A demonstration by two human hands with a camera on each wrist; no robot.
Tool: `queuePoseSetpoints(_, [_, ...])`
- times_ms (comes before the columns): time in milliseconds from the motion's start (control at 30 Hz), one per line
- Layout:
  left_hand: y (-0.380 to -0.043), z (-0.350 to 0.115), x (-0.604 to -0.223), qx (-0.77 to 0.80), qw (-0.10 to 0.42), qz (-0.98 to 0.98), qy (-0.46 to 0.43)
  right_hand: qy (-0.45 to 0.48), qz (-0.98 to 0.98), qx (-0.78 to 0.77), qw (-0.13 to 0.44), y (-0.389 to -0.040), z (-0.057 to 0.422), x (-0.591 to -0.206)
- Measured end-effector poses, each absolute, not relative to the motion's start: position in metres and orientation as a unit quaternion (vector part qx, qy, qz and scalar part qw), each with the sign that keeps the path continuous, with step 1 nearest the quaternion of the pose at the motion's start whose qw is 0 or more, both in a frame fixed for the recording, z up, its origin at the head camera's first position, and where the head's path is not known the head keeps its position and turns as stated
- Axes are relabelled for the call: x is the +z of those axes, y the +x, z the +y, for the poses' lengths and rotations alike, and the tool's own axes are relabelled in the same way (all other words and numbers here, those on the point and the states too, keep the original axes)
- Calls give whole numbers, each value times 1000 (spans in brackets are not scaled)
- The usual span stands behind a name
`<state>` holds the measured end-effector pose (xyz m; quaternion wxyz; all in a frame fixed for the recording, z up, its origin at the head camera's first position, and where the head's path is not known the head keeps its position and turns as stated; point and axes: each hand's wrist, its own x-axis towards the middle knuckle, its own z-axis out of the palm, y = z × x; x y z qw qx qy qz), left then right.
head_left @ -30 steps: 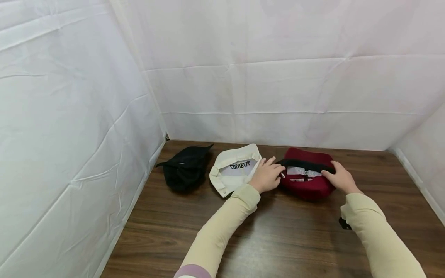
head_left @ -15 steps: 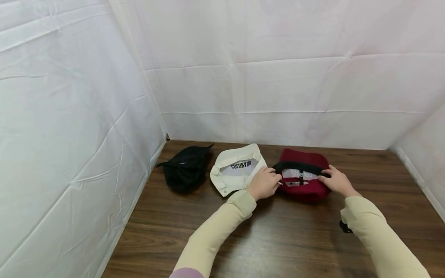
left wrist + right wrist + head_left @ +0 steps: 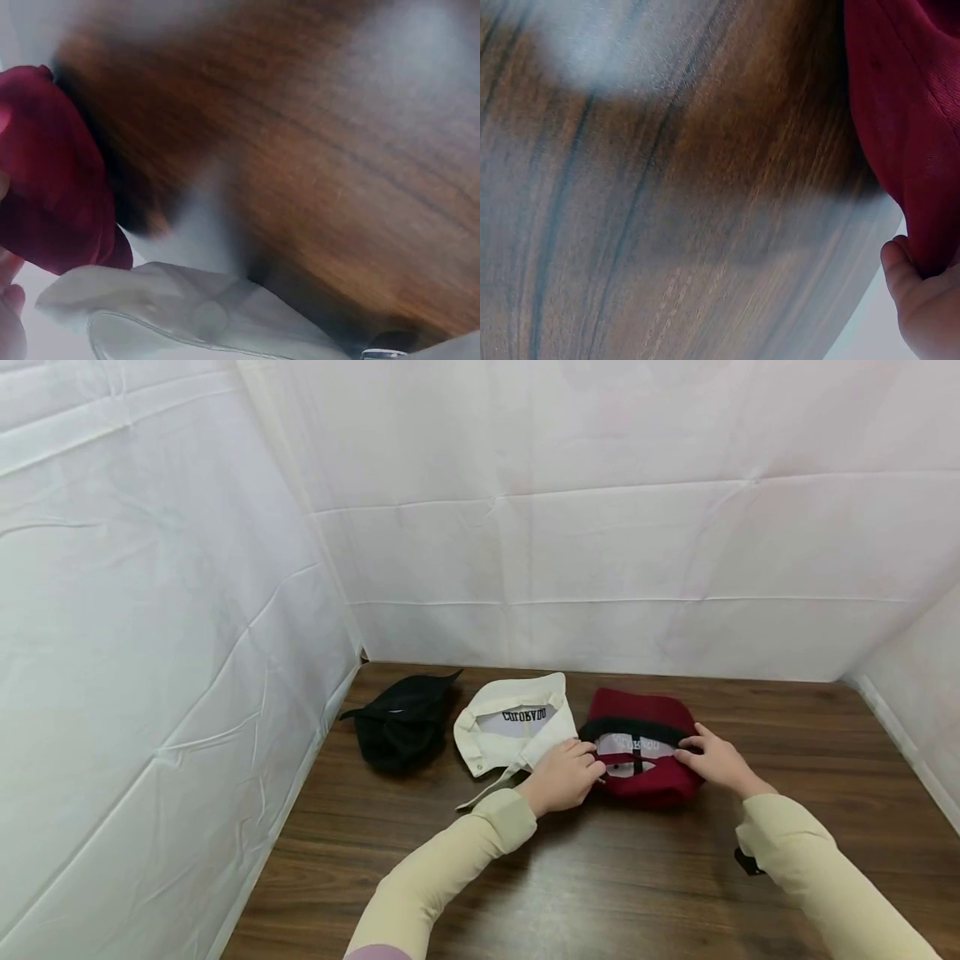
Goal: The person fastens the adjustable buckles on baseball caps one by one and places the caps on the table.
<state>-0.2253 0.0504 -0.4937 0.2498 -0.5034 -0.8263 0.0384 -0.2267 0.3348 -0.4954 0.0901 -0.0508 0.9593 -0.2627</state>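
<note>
Three caps lie in a row across a brown wood-grain desk [image 3: 600,893], backed by white sheeting [image 3: 600,552]. At the right end of the row is a dark red cap [image 3: 641,731], its hollow side turned toward the viewer, showing a black inner band and a pale panel with lettering. The person's right hand [image 3: 720,762] pinches the cap's right edge between thumb and fingers; the left hand [image 3: 562,775] grips its left end with bent fingers, the exact hold partly hidden. Just beside it, in the middle, a white cap [image 3: 486,747] lies hollow side up, the word COLORADO upside down inside and a pale strap [image 3: 487,792] trailing toward the viewer near the left cuff. A black cap [image 3: 401,727] sits at the left end. Both sleeves [image 3: 795,843] are pale yellow.
</note>
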Motion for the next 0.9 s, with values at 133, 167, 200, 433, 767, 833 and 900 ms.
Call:
queuePoseSetpoints(133, [-219,47,-497,35,239,-816,-525,-67,960,-260,80,-223,331,-496])
queuePoseSetpoints(167, [-218,46,-497,33,234,-816,-528,-69,960,-261,79,-221,329,-495])
queuePoseSetpoints(200, [-217,45,-497,33,230,-816,-529,-72,959,-261,77,-220,328,-495])
queuePoseSetpoints(433, [-211,35,-502,16,209,-829,-519,-86,957,-269,64,-210,322,-492])
queuePoseSetpoints(767, [-205,23,-507,-12,230,-833,-504,-104,960,-256,50,-200,316,-492])
queuePoseSetpoints(833, [-205,22,-508,-26,242,-827,-507,-107,963,-244,40,-199,312,-489])
queuePoseSetpoints(900, [-206,21,-509,-48,262,-817,-512,-114,967,-225,18,-198,307,-486])
